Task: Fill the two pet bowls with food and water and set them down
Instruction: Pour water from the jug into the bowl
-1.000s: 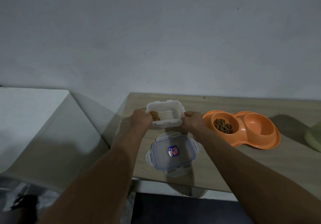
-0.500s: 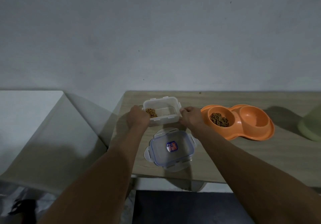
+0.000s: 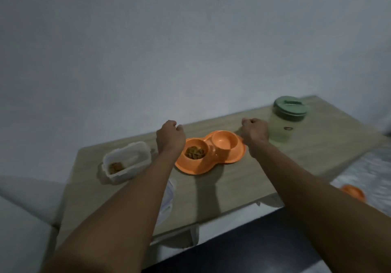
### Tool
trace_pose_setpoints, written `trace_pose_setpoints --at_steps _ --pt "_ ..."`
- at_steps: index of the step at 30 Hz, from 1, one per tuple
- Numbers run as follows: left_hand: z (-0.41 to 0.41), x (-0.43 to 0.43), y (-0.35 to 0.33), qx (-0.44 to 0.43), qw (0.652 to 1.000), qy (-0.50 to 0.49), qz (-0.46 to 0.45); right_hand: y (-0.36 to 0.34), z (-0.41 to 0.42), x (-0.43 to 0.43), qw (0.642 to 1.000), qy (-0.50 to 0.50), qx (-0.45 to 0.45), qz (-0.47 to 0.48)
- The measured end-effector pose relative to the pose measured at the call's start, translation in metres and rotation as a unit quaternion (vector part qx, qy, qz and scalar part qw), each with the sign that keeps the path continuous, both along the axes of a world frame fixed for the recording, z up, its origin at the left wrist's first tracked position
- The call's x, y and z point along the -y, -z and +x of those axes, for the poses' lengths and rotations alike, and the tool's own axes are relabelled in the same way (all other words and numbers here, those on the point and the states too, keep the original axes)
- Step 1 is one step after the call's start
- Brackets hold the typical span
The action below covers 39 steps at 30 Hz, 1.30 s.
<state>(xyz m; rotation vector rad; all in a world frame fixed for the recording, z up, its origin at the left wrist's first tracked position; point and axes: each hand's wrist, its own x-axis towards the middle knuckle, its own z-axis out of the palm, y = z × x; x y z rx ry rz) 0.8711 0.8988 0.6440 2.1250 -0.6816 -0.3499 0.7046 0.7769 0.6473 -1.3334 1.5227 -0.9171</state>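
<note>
Flanking the orange double bowl (image 3: pixel 211 154), both hands (image 3: pixel 169 136) loosely curled, empty

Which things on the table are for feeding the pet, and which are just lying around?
For the job:
- orange double bowl, kibble in its left cup, right cup empty
- food tub with a little kibble left
- green-lidded jug

Just lying about:
- tub lid, partly hidden by the left arm
- orange thing beyond the table

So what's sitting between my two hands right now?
In the head view, the orange double pet bowl lies between the left hand and right hand, kibble in its left cup.
</note>
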Motion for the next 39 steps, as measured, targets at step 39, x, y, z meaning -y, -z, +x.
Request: trace_pose_setpoints --at_steps 39 --pt "-0.24 0.217 0.026 -0.138 0.99 0.043 0.005 0.011 -0.171 0.21 0.982 -0.152 0.08 0.079"
